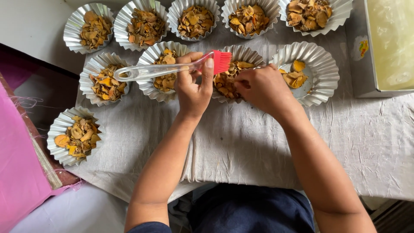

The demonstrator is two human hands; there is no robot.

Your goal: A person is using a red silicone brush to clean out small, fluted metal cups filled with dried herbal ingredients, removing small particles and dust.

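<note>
Far to the left of the left hand, one fluted foil cup (71, 136) of dried orange-yellow slices sits close to the cloth's edge, beside a pink fabric (17, 172). Judgement: a snagged cloth could tip it off the surface.

Just left of the left hand, a second filled cup (105, 79) lies under the tip of the brush's clear handle, and a third (161, 69) lies under the handle itself. Should the handle dip, it could catch a thin rim and scatter slices.

The left hand (194, 88) is closed around the pastry brush (172, 69), fingers wrapped on the handle near the head, thumb up beside the red bristles (222, 61). The brush lies level, bristles pointing toward the right hand and poised over the cup (241, 56) between the two hands. The grip sits far forward, so the long handle has leverage; a loosened hold would let it swing down.

The right hand (261, 88) is curled, fingertips down among the slices in that same cup; whether it pinches a slice cannot be told. Pressing down could crush the foil wall.

Right of the right hand, a nearly empty cup (321, 69) holds a few slices and is light enough to shift at a knock from the wrist. Beyond it stands a white tray (366, 82).

A row of five filled cups (194, 19) lies beyond both hands, on the wrinkled white cloth (241, 146).
</note>
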